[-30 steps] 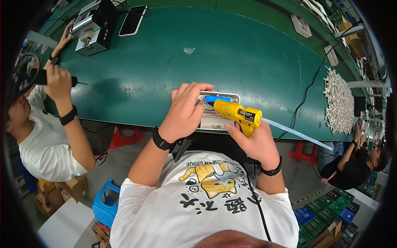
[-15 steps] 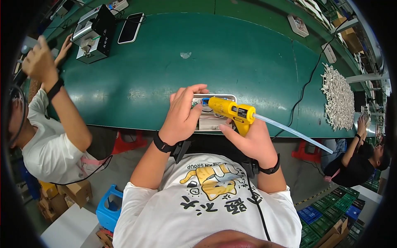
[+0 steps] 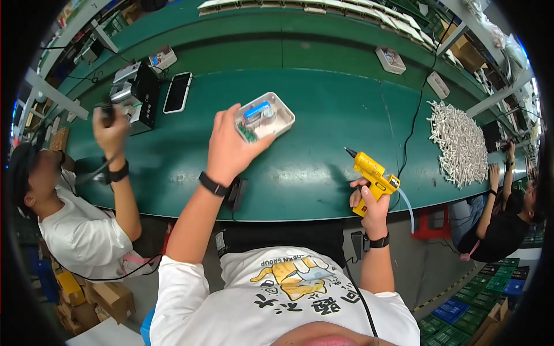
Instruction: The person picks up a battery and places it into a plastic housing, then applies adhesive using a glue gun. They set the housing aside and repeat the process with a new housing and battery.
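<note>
Two hands, two items. Your left hand (image 3: 231, 144) was spread partway, fingers along one side of the white box (image 3: 283, 121), thumb on its near edge; probably an edge grip to leave the inside visible. Blue cylinder (image 3: 257, 113) and green circuit board (image 3: 247, 134) sat inside, board closest to those fingers. Couldn't tell if the box touched the green table (image 3: 311, 173).

Your right hand (image 3: 372, 202) was curled round the handle of the yellow glue gun (image 3: 369, 167), nozzle ahead of the fingers and well apart from the box, likely to spare skin and parts. Trigger contact unclear. Glue stick (image 3: 408, 205) trailed right of those fingers.

Beyond them ran a black cable (image 3: 416, 124), the likeliest snag; farther right, a pile of white pieces (image 3: 459, 144). Left of your left fingers: phone (image 3: 178, 92), black machine (image 3: 144, 104), then a co-worker's blurred hand (image 3: 109, 132).
</note>
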